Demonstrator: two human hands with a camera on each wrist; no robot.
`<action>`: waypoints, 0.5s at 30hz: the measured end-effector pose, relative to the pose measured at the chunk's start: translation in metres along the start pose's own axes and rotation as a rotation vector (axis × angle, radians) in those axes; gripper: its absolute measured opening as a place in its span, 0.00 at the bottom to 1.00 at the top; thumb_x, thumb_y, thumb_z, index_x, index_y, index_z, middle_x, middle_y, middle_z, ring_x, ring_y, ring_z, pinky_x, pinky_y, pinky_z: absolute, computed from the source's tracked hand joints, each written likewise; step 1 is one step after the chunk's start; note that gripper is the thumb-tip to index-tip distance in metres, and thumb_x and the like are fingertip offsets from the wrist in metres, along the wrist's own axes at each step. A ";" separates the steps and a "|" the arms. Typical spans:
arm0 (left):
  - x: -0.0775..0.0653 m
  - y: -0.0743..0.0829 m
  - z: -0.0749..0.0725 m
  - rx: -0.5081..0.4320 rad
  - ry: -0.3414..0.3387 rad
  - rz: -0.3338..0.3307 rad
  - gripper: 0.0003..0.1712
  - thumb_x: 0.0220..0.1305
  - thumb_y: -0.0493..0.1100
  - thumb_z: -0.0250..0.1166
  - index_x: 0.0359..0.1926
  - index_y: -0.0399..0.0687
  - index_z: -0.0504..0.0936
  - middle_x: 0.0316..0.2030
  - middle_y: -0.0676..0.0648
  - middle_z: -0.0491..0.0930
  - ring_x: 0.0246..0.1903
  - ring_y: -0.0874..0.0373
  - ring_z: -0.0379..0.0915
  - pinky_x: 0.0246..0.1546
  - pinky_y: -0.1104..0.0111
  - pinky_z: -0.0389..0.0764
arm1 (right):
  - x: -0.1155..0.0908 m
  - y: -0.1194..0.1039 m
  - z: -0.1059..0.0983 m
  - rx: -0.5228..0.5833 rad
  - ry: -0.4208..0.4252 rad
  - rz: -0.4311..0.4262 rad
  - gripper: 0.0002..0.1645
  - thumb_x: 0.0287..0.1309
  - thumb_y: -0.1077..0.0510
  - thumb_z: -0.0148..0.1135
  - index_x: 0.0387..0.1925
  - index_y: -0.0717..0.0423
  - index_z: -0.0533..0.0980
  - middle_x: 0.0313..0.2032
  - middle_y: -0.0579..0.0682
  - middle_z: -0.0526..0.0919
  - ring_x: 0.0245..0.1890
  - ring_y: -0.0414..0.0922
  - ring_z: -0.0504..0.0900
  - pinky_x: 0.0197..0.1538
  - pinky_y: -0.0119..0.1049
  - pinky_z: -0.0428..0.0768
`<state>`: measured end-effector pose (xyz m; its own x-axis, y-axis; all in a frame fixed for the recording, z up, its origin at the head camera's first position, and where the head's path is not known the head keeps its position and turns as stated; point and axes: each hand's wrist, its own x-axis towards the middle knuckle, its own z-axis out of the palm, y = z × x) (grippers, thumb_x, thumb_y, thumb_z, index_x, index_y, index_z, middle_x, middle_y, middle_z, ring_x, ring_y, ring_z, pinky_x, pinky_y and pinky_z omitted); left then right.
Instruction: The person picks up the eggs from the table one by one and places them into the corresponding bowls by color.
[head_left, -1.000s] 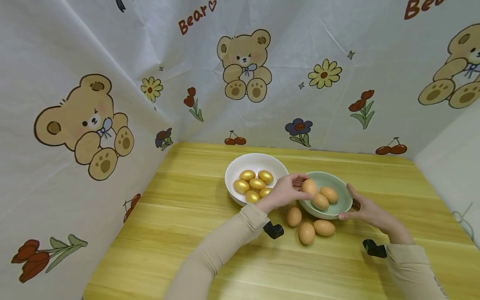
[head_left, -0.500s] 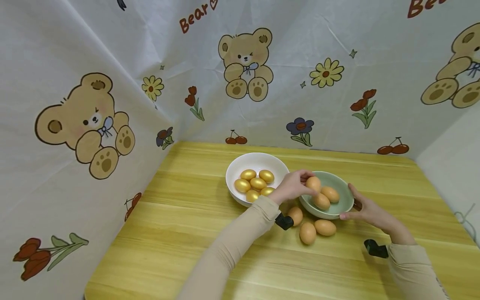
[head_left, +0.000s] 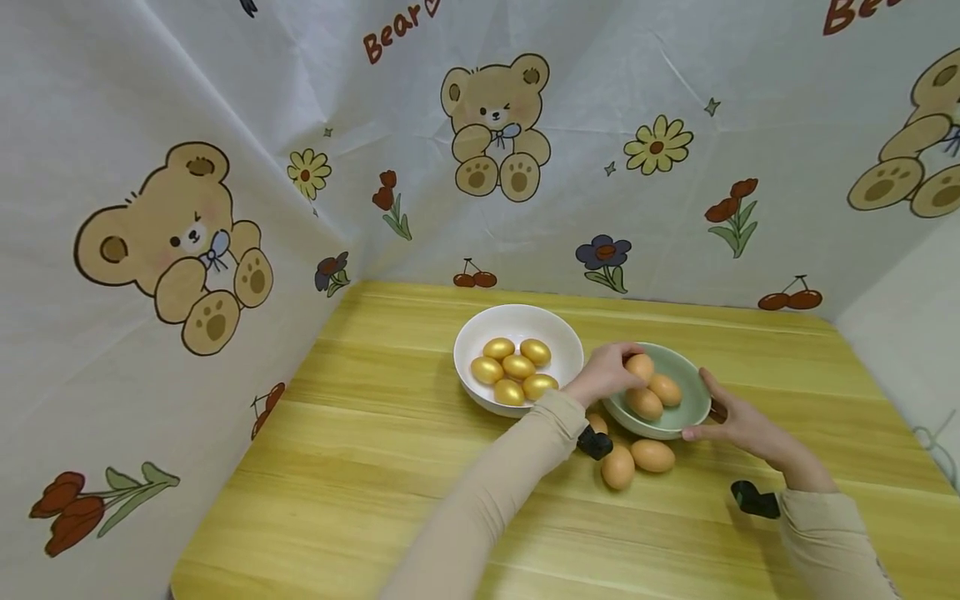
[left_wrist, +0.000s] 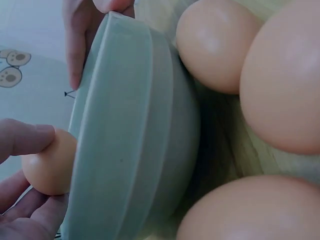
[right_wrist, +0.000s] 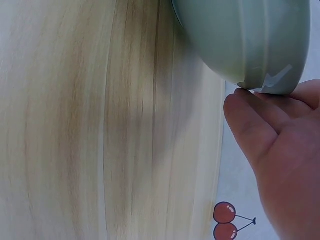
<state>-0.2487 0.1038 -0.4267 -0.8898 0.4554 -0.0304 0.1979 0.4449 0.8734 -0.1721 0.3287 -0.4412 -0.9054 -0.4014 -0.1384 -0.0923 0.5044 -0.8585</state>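
Note:
My left hand pinches a brown egg between thumb and fingers, low inside the pale green bowl. In the left wrist view, the thumb presses the top of that egg beside the rim of the bowl. Two other brown eggs, one of them a front egg, lie in this bowl. On the right, my right hand grips the bowl's side, thumb on the near rim. From the right wrist, its fingers touch the bowl's outer wall.
Left of the green bowl stands a white bowl with several golden eggs. Three brown eggs lie on the wooden table in front: one egg, another egg, and one mostly behind the wrist camera. A bear-print cloth stands behind.
My left hand has moved right and slightly inward with the egg, from the green bowl's left edge to a spot against the other two eggs. The right hand stays on the bowl.

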 end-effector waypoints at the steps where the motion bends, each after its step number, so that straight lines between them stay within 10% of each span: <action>1: 0.001 0.000 0.002 -0.014 0.004 -0.009 0.30 0.49 0.34 0.69 0.57 0.48 0.76 0.44 0.55 0.77 0.41 0.67 0.70 0.40 0.79 0.71 | 0.000 0.000 0.000 0.000 0.000 0.001 0.62 0.56 0.60 0.64 0.68 0.62 0.24 0.67 0.73 0.33 0.62 0.71 0.47 0.45 0.18 0.67; 15: 0.005 0.006 0.009 0.076 0.038 -0.048 0.31 0.48 0.33 0.67 0.58 0.44 0.74 0.46 0.50 0.78 0.41 0.64 0.71 0.38 0.79 0.71 | 0.000 0.002 -0.001 0.024 -0.007 0.001 0.62 0.56 0.60 0.64 0.68 0.61 0.24 0.67 0.71 0.32 0.63 0.71 0.46 0.45 0.17 0.68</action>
<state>-0.2478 0.1161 -0.4260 -0.9136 0.4033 -0.0516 0.1842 0.5237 0.8317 -0.1726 0.3303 -0.4429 -0.9026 -0.4062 -0.1427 -0.0815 0.4867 -0.8697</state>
